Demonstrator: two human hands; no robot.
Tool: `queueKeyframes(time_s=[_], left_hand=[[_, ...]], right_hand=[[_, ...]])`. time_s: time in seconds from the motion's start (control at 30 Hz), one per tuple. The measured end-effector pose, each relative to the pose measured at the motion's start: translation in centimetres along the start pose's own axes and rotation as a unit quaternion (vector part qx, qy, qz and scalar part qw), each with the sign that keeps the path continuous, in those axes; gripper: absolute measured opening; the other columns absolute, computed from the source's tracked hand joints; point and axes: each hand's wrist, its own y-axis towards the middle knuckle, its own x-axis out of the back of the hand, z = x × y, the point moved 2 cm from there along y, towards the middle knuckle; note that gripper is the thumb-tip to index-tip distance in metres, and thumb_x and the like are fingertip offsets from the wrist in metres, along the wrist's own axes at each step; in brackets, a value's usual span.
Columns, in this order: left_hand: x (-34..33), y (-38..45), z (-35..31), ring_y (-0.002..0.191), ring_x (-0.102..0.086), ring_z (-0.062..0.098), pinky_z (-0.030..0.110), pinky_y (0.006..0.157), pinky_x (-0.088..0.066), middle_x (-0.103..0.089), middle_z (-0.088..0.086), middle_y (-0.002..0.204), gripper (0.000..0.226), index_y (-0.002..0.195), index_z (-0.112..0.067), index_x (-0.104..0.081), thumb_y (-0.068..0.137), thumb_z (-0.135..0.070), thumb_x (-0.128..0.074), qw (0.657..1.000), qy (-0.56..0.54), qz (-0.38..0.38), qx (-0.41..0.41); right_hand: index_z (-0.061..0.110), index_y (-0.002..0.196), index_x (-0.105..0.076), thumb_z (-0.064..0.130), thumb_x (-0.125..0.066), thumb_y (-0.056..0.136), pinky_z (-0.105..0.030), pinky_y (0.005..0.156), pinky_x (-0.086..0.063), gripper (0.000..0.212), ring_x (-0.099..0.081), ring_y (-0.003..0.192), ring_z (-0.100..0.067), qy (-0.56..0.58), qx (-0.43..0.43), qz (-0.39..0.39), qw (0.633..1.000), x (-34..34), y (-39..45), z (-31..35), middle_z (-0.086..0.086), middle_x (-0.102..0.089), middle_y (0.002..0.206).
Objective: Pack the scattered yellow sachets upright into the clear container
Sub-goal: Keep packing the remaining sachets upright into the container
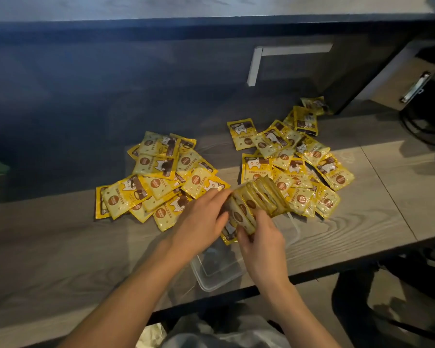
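Bench (pixel 60 247): grey wood-grain top, dim light, dark panel along the far side.

Container (pixel 219 270): clear plastic, set at the near edge of the bench, partly under both hands. Its near end looks empty; the far end holds the standing row.

Packed row (pixel 259 197): a run of yellow sachets on edge, leaning like file cards, at the far end of the container. Count not readable; only a small share of the whole by the look of it.

Left hand (pixel 201 217): fingers laid against the left side of the row, steadying it. Whether the fingers curl round a sachet cannot be told from here.

Right hand (pixel 261 237): grip closed on the nearest sachet (pixel 241 219) of the row, thumb and fingers pinching its top edge, apparently seating it upright.

Left pile (pixel 158 179): loose sachets lying flat and overlapped, just left of the hands.

Right pile (pixel 304 162): a larger loose spread, flat, far and right of the container, some touching the row's far end.

Clipboard (pixel 404 84): at the far right, apart from the work.

Status, as judged: early. A first row is begun; most of the container is unfilled and both piles, the bulk of the stock, remain to be stood up inside. Leaning sachets may topple without support.
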Motion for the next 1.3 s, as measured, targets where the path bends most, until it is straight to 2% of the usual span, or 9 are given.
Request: queueKeyframes(time_s=[0.17, 0.3, 0.5, 0.7, 0.77, 0.87, 0.97, 1.13, 1.3], left_hand=[[-0.9, -0.2, 0.1, 0.092, -0.064, 0.023, 0.044, 0.078, -0.054, -0.059, -0.001, 0.121, 0.061, 0.151, -0.027, -0.031, 0.096, -0.034, -0.055, 1.000, 0.025, -0.009, 0.010], [-1.4, -0.7, 0.4, 0.096, -0.063, 0.023, 0.041, 0.084, -0.054, -0.060, 0.001, 0.120, 0.080, 0.157, -0.030, -0.016, 0.092, -0.031, -0.063, 1.000, 0.017, 0.006, 0.001], [-1.6, -0.6, 0.4, 0.095, -0.063, 0.021, 0.042, 0.087, -0.053, -0.057, 0.003, 0.128, 0.108, 0.148, -0.049, 0.025, 0.092, -0.031, -0.065, 0.997, 0.061, 0.027, -0.038], [-1.7, -0.3, 0.9, 0.123, -0.055, 0.025, 0.043, 0.096, -0.050, -0.051, 0.002, 0.143, 0.096, 0.155, -0.041, 0.009, 0.092, -0.034, -0.062, 0.994, 0.090, 0.040, -0.041], [-1.9, -0.8, 0.8, 0.121, -0.058, 0.025, 0.042, 0.094, -0.052, -0.052, 0.002, 0.144, 0.098, 0.154, -0.040, 0.011, 0.091, -0.035, -0.064, 0.995, 0.090, 0.035, -0.024], [-2.9, -2.1, 0.8, 0.101, -0.065, 0.023, 0.033, 0.077, -0.053, -0.062, 0.005, 0.127, 0.109, 0.151, -0.040, 0.024, 0.090, -0.037, -0.067, 0.995, 0.098, 0.015, 0.017], [-3.2, -3.2, 0.4, 0.100, -0.065, 0.021, 0.032, 0.077, -0.054, -0.062, 0.004, 0.126, 0.109, 0.151, -0.041, 0.025, 0.090, -0.038, -0.065, 0.995, 0.067, -0.004, 0.070], [-3.6, -5.3, -1.4, 0.099, -0.068, 0.018, 0.032, 0.081, -0.057, -0.059, 0.004, 0.137, 0.109, 0.152, -0.036, 0.025, 0.090, -0.044, -0.064, 0.988, 0.019, -0.071, 0.135], [-4.8, -5.9, -2.9, 0.091, -0.070, 0.018, 0.040, 0.082, -0.058, -0.067, 0.004, 0.115, 0.117, 0.147, -0.038, 0.034, 0.088, -0.045, -0.067, 0.961, -0.083, -0.067, 0.254]], right_hand=[[0.020, 0.110, -0.046, 0.037, -0.061, 0.090, -0.038, 0.069, -0.052, 0.031, -0.062, 0.090, -0.026, -0.094, -0.005, 0.015, 0.995, -0.3, 0.6, -0.3, 0.000, -0.053, 0.109], [0.024, 0.108, -0.033, 0.052, -0.051, 0.092, -0.032, 0.060, -0.045, 0.037, -0.068, 0.080, -0.024, -0.162, 0.002, 0.042, 0.986, -0.6, 0.8, -1.0, 0.003, -0.068, 0.092], [0.020, 0.117, -0.032, 0.055, -0.048, 0.093, -0.032, 0.057, -0.040, 0.045, -0.069, 0.079, -0.024, -0.164, 0.017, 0.058, 0.985, -0.8, 1.2, -1.6, 0.001, -0.069, 0.091], [0.021, 0.120, -0.028, 0.058, -0.042, 0.093, -0.031, 0.056, -0.048, 0.047, -0.071, 0.071, -0.020, -0.184, 0.054, 0.047, 0.980, -1.1, 0.9, -2.1, 0.004, -0.070, 0.085], [0.020, 0.122, -0.031, 0.057, -0.044, 0.093, -0.031, 0.055, -0.048, 0.049, -0.071, 0.070, -0.020, -0.184, 0.080, 0.055, 0.978, -0.9, 1.2, -2.3, 0.004, -0.071, 0.083], [0.018, 0.121, -0.040, 0.054, -0.052, 0.090, -0.028, 0.049, -0.042, 0.050, -0.069, 0.064, -0.021, -0.190, 0.141, 0.063, 0.970, -0.3, 1.7, -2.4, 0.004, -0.071, 0.079], [0.015, 0.118, -0.050, 0.049, -0.065, 0.083, -0.027, 0.045, -0.041, 0.051, -0.068, 0.061, -0.022, -0.200, 0.217, 0.062, 0.953, 0.4, 2.5, -2.5, 0.002, -0.071, 0.083], [0.017, 0.119, -0.054, 0.050, -0.066, 0.080, -0.033, 0.064, -0.052, 0.053, -0.066, 0.089, -0.022, -0.209, 0.319, 0.110, 0.918, 1.0, 5.3, -2.8, 0.002, -0.069, 0.104], [0.017, 0.121, -0.056, 0.048, -0.066, 0.080, -0.035, 0.079, -0.051, 0.052, -0.063, 0.101, -0.024, -0.230, 0.409, 0.188, 0.863, 0.8, 8.7, -1.7, -0.001, -0.067, 0.112]])
